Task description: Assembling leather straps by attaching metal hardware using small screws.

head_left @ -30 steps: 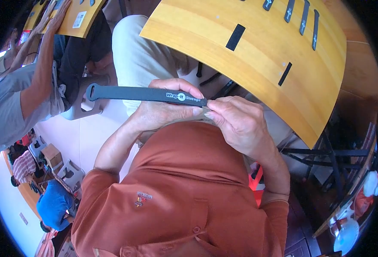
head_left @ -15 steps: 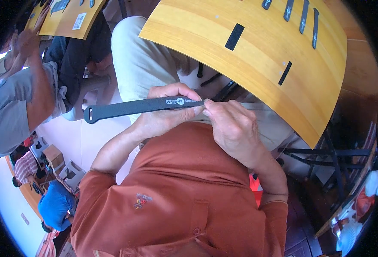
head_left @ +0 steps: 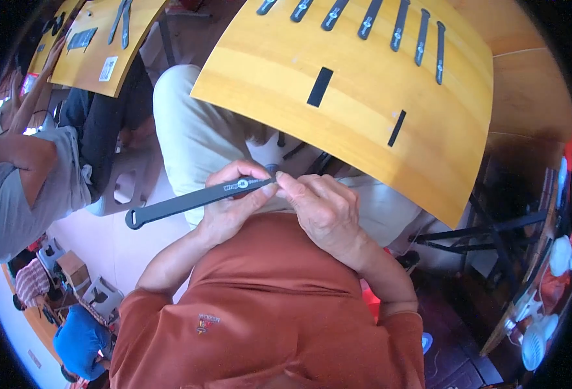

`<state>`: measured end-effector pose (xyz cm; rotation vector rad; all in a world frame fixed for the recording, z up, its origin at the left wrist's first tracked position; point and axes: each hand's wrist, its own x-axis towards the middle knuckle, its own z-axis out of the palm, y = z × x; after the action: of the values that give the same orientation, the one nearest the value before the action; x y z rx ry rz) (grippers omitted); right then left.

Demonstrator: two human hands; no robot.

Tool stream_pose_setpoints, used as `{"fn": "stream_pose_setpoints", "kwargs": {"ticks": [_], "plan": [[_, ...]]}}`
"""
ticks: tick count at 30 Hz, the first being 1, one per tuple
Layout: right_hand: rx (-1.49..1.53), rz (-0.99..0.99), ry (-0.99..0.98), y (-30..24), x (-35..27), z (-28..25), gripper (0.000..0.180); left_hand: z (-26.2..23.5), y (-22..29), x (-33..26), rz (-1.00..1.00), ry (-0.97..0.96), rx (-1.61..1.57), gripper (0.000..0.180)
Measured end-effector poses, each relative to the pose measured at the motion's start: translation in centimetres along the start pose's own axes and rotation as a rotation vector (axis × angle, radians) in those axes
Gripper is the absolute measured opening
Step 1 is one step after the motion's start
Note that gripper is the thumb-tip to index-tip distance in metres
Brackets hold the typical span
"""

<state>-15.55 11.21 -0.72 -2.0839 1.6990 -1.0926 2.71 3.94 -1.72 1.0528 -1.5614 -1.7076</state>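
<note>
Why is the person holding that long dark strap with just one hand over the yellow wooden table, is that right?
Not quite. Both hands hold it: in the head view the left hand grips the long dark strap around its middle, and the right hand pinches its near end. The rest is right: the strap is long and dark, and the yellow wooden table lies just beyond the hands.

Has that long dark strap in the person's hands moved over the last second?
Yes. The strap has tilted: its far looped end has dropped lower, away from the wooden table edge.

Single head-worn fisheye, looking steeply down, close over both hands at frame centre; yellow desk [head_left: 377, 110] fills upper frame.
</note>
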Motion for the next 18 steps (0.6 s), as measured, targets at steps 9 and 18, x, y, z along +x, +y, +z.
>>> {"fn": "stream_pose_setpoints", "kwargs": {"ticks": [9, 18], "plan": [[-0.090, -0.007, -0.004, 0.3, -0.7, -0.4, 0.030, 0.5, 0.4, -0.4, -0.022, -0.057, 0.037, 0.011], [-0.180, 0.001, -0.102, -0.1, -0.8, -1.2, 0.024, 0.9, -0.2, -0.6, 0.096, -0.078, 0.222, 0.010]]}}
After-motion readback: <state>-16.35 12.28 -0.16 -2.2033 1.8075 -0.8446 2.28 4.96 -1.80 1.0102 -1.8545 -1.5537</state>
